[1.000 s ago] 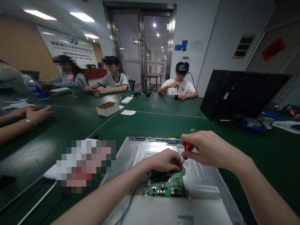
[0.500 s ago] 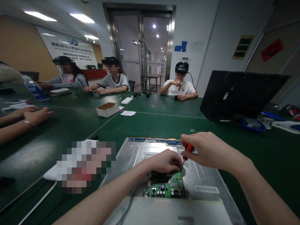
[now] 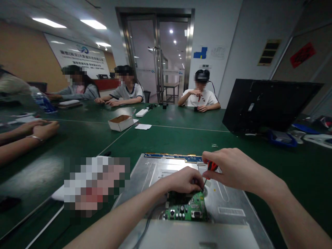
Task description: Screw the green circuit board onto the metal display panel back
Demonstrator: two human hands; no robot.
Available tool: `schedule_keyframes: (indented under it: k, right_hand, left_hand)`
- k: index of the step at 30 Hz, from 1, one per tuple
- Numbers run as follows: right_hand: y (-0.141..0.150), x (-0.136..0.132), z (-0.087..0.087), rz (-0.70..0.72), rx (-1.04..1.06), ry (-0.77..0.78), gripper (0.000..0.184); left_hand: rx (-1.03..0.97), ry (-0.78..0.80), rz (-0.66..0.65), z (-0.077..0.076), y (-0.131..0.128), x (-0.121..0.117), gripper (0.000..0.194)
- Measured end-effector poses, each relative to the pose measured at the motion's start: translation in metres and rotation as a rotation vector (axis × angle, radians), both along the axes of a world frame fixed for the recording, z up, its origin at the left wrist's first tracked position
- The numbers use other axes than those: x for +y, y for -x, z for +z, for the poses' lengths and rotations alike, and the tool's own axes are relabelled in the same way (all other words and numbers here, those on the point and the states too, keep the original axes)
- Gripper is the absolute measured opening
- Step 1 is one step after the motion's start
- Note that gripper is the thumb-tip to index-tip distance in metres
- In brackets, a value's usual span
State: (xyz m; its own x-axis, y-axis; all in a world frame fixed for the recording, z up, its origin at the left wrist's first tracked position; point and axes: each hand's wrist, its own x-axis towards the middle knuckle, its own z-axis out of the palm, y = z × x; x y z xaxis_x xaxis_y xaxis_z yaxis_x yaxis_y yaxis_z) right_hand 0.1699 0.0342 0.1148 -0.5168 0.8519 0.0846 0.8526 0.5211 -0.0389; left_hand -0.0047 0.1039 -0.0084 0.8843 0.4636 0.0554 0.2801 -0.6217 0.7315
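Observation:
My right hand [image 3: 230, 166] is closed around the red and black handle of a screwdriver [image 3: 212, 166]. Its thin shaft slants down to the upper right corner of a green circuit board [image 3: 199, 204]. There, my left hand [image 3: 184, 180] pinches close to the screwdriver tip; whatever lies between its fingertips is hidden. The board sits on the silver metal back of a flat display panel [image 3: 223, 197], partly covered by my left hand. A narrow blue circuit strip [image 3: 168, 157] runs along the panel's far edge.
A black monitor [image 3: 269, 105] stands at the right, beside a blue tray [image 3: 281, 138]. Ahead are a small open box [image 3: 120, 123] and a white paper [image 3: 143, 127]. A blurred-out item [image 3: 97, 186] lies left of the panel. Co-workers sit around the green table [image 3: 166, 141].
The view has shifted slightly, moving everything a little right and down in the picture. The screwdriver handle has turned or tilted a little in my right hand. My left hand keeps its pinch.

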Motion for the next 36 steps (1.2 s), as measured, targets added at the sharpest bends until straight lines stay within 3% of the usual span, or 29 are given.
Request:
schedule_keyframes:
  k: [5,12,17,22,29,36]
  right_hand:
    - [-0.0006,-0.0046,0.0011,0.024,0.051,0.036,0.009]
    - [0.0014,0.0034,-0.0033,-0.042,-0.07,-0.075,0.013]
    - [0.0021,0.0017,-0.0018,0.026,-0.008,-0.019,0.014]
    - [0.0016,0.0039,-0.0022,-0.039,-0.035,-0.021,0.006]
    - [-0.0023,-0.0026,0.001,0.09,0.094,0.091,0.018]
    - [0.0016,0.0007,-0.001,-0.021,-0.044,0.006,0.01]
  left_hand:
    - [-0.022,0.021,-0.011,0.0002,-0.0006,-0.0004,0.019]
    - [-0.005,0.001,-0.008,0.0014,0.0001,-0.0003,0.014]
    - [-0.01,0.022,0.004,0.0008,0.0001,-0.0006,0.015]
    - [-0.002,-0.008,-0.002,0.0021,-0.0004,-0.0009,0.013]
    - [-0.012,0.028,0.013,-0.0005,-0.0008,-0.0008,0.014]
    - [-0.014,0.0,-0.006,0.0011,-0.0002,-0.0007,0.014]
